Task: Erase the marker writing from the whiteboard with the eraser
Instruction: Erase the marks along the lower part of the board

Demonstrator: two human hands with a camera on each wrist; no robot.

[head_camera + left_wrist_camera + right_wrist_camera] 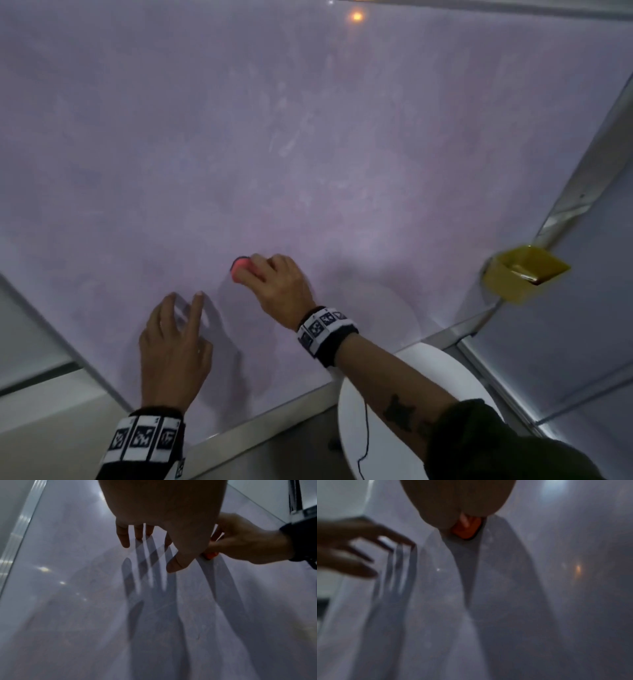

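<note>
The whiteboard [308,137] fills most of the head view, its surface smeared purple-pink with no readable writing. My right hand [274,281] grips a small orange-red eraser [239,269] and holds it against the lower middle of the board. The eraser [465,530] shows below the palm in the right wrist view, and its edge [210,555] peeks out in the left wrist view. My left hand [178,329] is just left of it, fingers spread and straight, fingertips [125,543] at or very near the board, holding nothing.
A metal frame [274,421] edges the board along the bottom and right. A yellow tray [524,270] hangs on the right frame. A white round object [387,428] with a thin black cord lies under my right forearm. A lamp reflection [357,16] glows near the top.
</note>
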